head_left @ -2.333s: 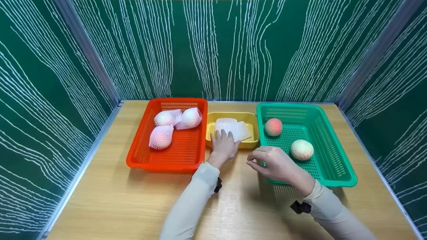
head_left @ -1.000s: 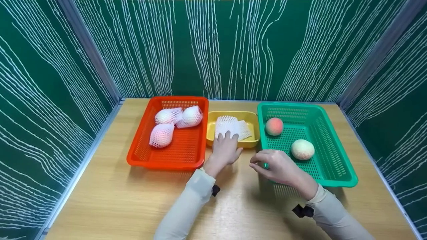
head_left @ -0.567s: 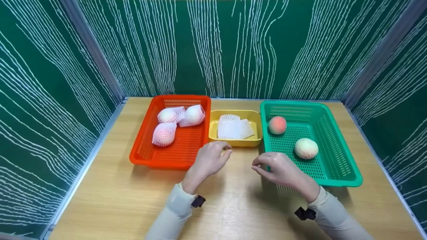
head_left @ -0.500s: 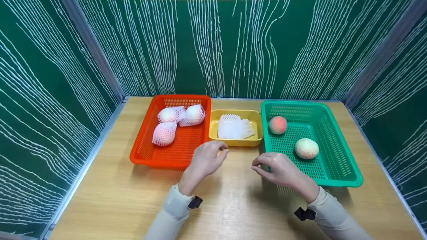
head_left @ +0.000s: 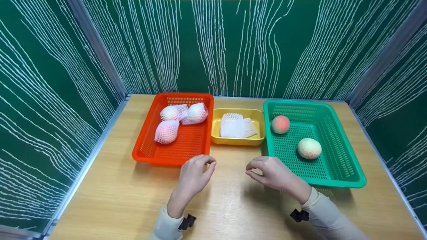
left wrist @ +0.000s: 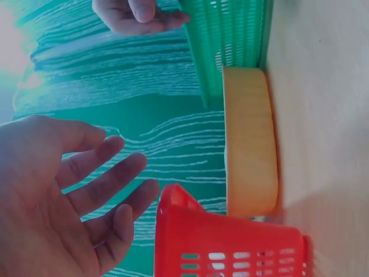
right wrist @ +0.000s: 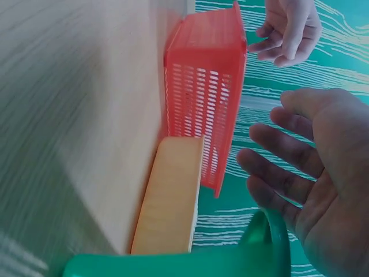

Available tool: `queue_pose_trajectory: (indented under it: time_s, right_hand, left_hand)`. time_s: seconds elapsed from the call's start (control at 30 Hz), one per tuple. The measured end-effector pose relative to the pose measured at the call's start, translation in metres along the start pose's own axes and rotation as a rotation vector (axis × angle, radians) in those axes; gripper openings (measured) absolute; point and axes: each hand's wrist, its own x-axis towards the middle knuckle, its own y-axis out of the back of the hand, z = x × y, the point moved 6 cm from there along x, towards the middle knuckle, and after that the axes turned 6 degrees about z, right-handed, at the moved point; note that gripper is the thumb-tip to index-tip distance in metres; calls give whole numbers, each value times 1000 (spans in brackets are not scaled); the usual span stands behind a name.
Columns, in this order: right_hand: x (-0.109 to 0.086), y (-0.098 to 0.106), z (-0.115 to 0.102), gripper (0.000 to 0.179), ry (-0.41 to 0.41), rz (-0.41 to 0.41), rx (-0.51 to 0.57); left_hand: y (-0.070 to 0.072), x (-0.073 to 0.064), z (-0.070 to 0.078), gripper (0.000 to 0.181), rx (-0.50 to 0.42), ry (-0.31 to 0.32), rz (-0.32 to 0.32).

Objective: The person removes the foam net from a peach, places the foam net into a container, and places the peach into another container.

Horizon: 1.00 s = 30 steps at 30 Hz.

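My left hand (head_left: 194,176) hovers just in front of the red basket (head_left: 140,146), its fingers loosely bent around nothing, as the left wrist view confirms. My right hand (head_left: 273,173) is held by the near left corner of the green basket (head_left: 345,183), also loosely curled with nothing in it. Inside the red basket lie several white foam-net-wrapped peaches, one of them the nearest wrapped peach (head_left: 166,132). The green basket holds a pink peach (head_left: 280,124) and a paler peach (head_left: 309,148), both bare. Between the baskets, a yellow tray (head_left: 238,141) contains white foam nets (head_left: 232,125).
The baskets and tray stand side by side along the back of a wooden table (head_left: 230,206). Green panels (head_left: 190,50) with white wavy lines rise behind and at both sides. A black wrist camera (head_left: 187,222) sits under the left sleeve.
My left hand has drawn back from the foam nets in the yellow tray, toward me and left, its fingers relaxing. The right hand has barely moved. The head view has shifted slightly.
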Motion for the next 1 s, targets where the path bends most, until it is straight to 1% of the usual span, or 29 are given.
queue_pose_trajectory:
  time_s: [0.1, 0.17, 0.27, 0.4, 0.47, 0.53, 0.63, 0.7, 0.83, 1.0]
  right_hand:
    - [8, -9, -3, 13, -27, -30, -15]
    - [15, -17, -7, 17, -17, -35, -31]
    - [28, -31, -10, 26, 5, -30, -38]
    - [47, -52, -12, 40, -2, -21, 16]
    - [57, -60, -13, 45, -9, -22, 31]
    - [66, -67, -15, 47, 8, -15, 19]
    - [78, -76, -19, 46, 56, 0, -14]
    - [83, -81, -21, 40, 98, 14, -28]
    - [88, -90, -24, 28, 159, 43, -12]
    - [90, -95, -27, 24, 187, 90, 6]
  left_hand:
    - [4, -3, -6, 11, -10, 32, 1]
    - [6, -3, -8, 12, -9, 43, 19]
    - [12, -5, -10, 11, 11, 42, 89]
    - [19, -8, -12, 9, 30, 65, 184]
    - [23, -11, -14, 8, 26, 84, 215]
    - [26, -14, -14, 7, 16, 93, 240]
    - [30, -18, -14, 6, -3, 83, 273]
    - [31, -21, -15, 5, -21, 78, 283]
    - [32, -24, -20, 4, -59, 97, 277]
    - [34, -26, -25, 4, -75, 127, 263]
